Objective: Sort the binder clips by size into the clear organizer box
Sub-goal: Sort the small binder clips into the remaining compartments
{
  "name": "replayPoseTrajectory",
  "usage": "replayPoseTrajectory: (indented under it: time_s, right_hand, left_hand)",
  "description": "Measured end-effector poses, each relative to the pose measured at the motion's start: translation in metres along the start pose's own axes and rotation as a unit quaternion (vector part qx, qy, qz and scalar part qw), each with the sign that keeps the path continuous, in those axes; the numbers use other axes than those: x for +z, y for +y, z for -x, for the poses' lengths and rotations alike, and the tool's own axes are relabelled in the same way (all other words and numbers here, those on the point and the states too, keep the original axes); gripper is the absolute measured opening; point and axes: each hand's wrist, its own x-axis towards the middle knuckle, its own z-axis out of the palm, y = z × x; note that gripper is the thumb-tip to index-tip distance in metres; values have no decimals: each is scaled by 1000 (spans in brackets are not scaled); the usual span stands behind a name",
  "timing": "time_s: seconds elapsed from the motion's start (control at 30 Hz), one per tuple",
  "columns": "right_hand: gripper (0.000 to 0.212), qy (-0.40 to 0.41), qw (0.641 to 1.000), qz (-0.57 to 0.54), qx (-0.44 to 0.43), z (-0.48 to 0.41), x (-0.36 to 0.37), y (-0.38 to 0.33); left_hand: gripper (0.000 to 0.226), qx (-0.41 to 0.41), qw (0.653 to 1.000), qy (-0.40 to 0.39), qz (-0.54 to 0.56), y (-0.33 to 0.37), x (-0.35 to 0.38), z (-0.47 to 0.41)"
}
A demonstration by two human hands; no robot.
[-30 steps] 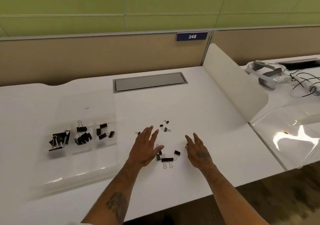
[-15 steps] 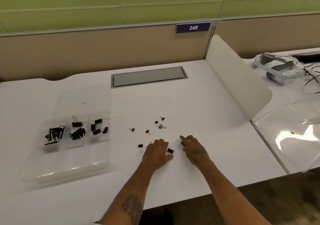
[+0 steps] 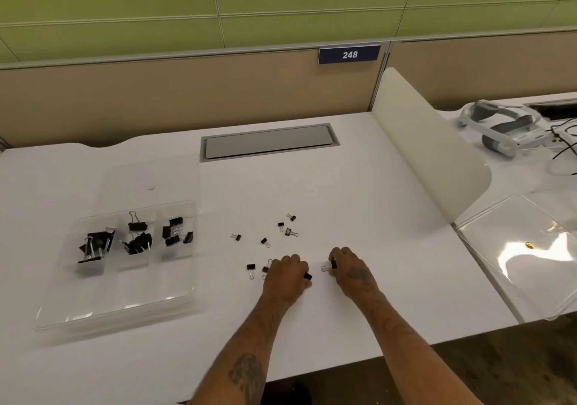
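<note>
The clear organizer box (image 3: 175, 295) lies at the left of the white desk, with black binder clips in three back compartments: large (image 3: 93, 247), medium (image 3: 137, 237), small (image 3: 176, 233). Several tiny black clips (image 3: 290, 232) lie loose in the desk's middle. My left hand (image 3: 287, 275) is curled, knuckles up, over a small clip (image 3: 308, 276) at its fingertips, with more clips (image 3: 250, 268) just left of it. My right hand (image 3: 351, 269) pinches another small clip (image 3: 331, 265) against the desk.
A white curved divider (image 3: 431, 151) stands at the right. Beyond it lie a clear lid (image 3: 530, 258) and a white headset (image 3: 499, 126) with cables. A grey cable hatch (image 3: 268, 141) sits at the back. The desk's front edge runs just below my forearms.
Both hands went from flat and spread to curled down onto clips. The left closed over one clip, the right pinched another. The view shifted slightly.
</note>
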Motion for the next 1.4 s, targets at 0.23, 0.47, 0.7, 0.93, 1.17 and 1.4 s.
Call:
replayPoseTrajectory:
  time_s: [0.23,0.47,0.7,0.93,1.17,1.4]
  right_hand:
    - [23,33,999,-21,25,-3,-7,5]
    - [18,75,996,-47,10,-23,-14,-35]
    - [10,61,991,-108,-55,-37,-9,-130]
    - [8,85,981,-115,-129,-35,24,-250]
    - [16,53,968,-120,-213,-25,67,-377]
    - [26,-8,961,-80,-266,-6,112,-444]
  left_hand:
    - [9,-5,995,42,93,2,-12,0]
    - [21,-31,980,129,146,-36,-42,12]
    - [8,-169,917,229,280,-136,-74,63]
    - [20,-245,880,273,301,-231,-97,137]
    - [27,-279,873,297,268,-324,-113,210]
    - [13,-319,867,256,285,-371,-104,247]
